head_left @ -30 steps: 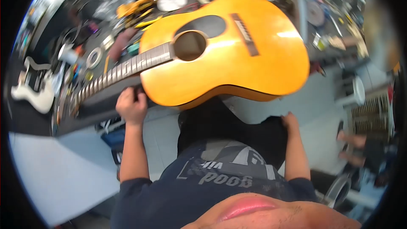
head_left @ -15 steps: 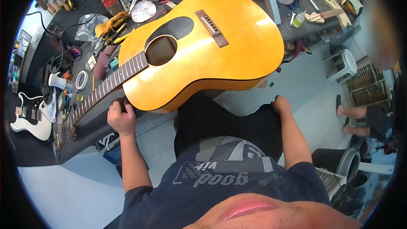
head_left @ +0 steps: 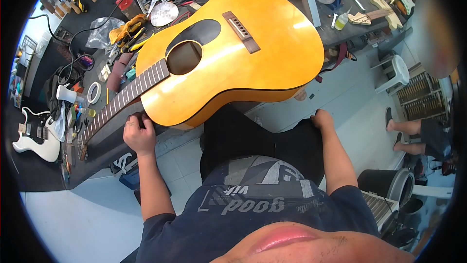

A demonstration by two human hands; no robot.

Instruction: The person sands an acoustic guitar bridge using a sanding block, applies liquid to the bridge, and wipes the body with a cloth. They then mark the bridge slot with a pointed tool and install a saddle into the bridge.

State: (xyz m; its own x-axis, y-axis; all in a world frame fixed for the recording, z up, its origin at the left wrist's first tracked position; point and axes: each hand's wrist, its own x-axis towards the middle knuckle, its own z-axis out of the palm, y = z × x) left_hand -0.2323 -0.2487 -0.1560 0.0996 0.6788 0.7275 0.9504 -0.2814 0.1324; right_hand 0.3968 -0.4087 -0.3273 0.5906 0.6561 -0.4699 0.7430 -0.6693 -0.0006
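An acoustic guitar point(head_left: 272, 68) without strings lies face up across the bench edge and above my lap. It has a black pickguard point(head_left: 202, 34), a dark bridge point(head_left: 242, 32) and a fretted neck point(head_left: 124, 96) pointing down-left. My left hand point(head_left: 139, 135) is closed at the bench edge, beside the body's shoulder and below the neck. Something dark shows between its thumb and fingers, too hidden to name. Resting by my knee, away from the guitar, my right hand point(head_left: 322, 119) is curled into a loose fist, with no object visible in it.
Hand tools, cables and a tape roll point(head_left: 94, 92) crowd the bench behind the neck. A white electric guitar body point(head_left: 41, 139) lies at the left. Toward the right are a white stool point(head_left: 395, 72), a black bin point(head_left: 382, 183) and another person's legs point(head_left: 408, 136).
The guitar body sits very slightly further up and left in view. Both hands keep the same place and pose.
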